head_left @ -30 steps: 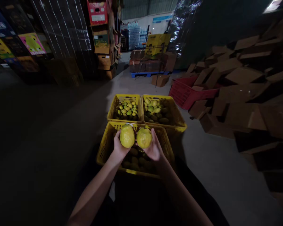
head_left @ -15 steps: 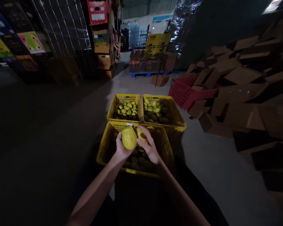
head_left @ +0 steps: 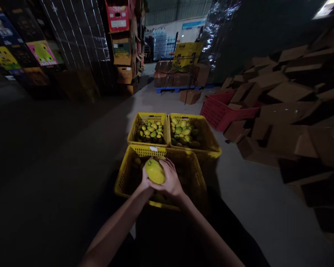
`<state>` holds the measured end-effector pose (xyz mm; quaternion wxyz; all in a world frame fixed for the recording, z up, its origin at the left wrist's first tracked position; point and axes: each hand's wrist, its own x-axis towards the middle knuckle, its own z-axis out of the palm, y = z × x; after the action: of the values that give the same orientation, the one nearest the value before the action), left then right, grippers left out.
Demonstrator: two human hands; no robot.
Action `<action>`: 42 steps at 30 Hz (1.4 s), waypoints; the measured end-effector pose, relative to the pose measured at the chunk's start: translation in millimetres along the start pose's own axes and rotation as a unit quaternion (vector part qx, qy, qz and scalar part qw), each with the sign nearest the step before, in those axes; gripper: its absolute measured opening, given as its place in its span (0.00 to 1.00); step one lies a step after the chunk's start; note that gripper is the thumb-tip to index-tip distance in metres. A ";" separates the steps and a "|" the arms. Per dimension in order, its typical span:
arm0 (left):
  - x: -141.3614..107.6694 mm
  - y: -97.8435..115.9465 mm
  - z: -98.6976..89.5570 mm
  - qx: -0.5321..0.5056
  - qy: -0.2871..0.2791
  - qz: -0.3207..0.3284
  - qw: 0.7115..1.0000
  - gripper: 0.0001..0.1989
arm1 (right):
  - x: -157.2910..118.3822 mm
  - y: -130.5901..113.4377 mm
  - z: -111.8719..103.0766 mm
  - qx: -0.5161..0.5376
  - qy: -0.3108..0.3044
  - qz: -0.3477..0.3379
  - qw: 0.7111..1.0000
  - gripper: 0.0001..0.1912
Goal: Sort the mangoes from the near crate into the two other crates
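A large yellow-green fruit (head_left: 155,171) is held over the near yellow crate (head_left: 122,168). My left hand (head_left: 145,180) is wrapped round its left and underside, partly hidden by the fruit. On the right, my right hand (head_left: 169,178) grips the same fruit, its thumb below and its fingers over the far side. More fruit (head_left: 137,161) lies dimly lit inside the near crate. Two yellow crates stand just beyond it: the left one (head_left: 132,128) and the right one (head_left: 213,142), each with several yellow and green fruits.
A red crate (head_left: 217,113) sits at the right beside a big heap of cardboard boxes (head_left: 289,111). Further off are a blue pallet (head_left: 175,89) with cartons, a stack of boxes (head_left: 125,70) and dark wrapped stacks at the left.
My right hand has moved left and down onto the large fruit, which has been tilted. The second fruit with a dark spot, seen between my hands before, no longer shows.
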<state>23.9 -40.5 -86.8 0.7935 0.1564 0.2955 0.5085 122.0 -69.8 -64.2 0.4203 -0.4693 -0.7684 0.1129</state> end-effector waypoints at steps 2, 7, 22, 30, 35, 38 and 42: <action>0.3 9.8 9.9 -0.021 0.027 0.030 0.999 0.12 | -3.5 -0.1 -1.8 0.009 0.044 -0.009 0.999 0.34; -7.0 43.8 29.9 -0.094 0.004 0.055 0.994 0.15 | -6.0 -5.5 -14.5 0.040 0.141 0.041 0.988 0.33; -20.1 53.4 26.3 0.112 -0.032 0.255 0.960 0.18 | -2.5 -4.4 -16.5 0.064 0.091 0.041 0.993 0.29; -24.8 64.0 14.8 0.221 -0.088 0.282 0.929 0.24 | -7.2 -3.5 -13.0 0.011 0.106 -0.101 0.989 0.30; -31.6 71.5 14.5 0.259 -0.120 0.294 0.912 0.26 | -7.9 -5.3 -14.5 -0.002 0.106 -0.141 0.984 0.32; -34.0 74.4 15.1 0.256 -0.124 0.279 0.917 0.23 | -8.9 -3.9 -12.4 -0.005 0.101 -0.146 0.984 0.32; -33.9 73.8 20.7 0.178 -0.052 0.227 0.956 0.20 | -8.8 -4.8 -12.6 0.015 0.101 -0.123 0.987 0.31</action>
<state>-26.2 -37.9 -19.8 0.6311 0.3840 0.2962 0.6054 130.3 -82.3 -58.4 0.5128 -0.3742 -0.7723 0.0238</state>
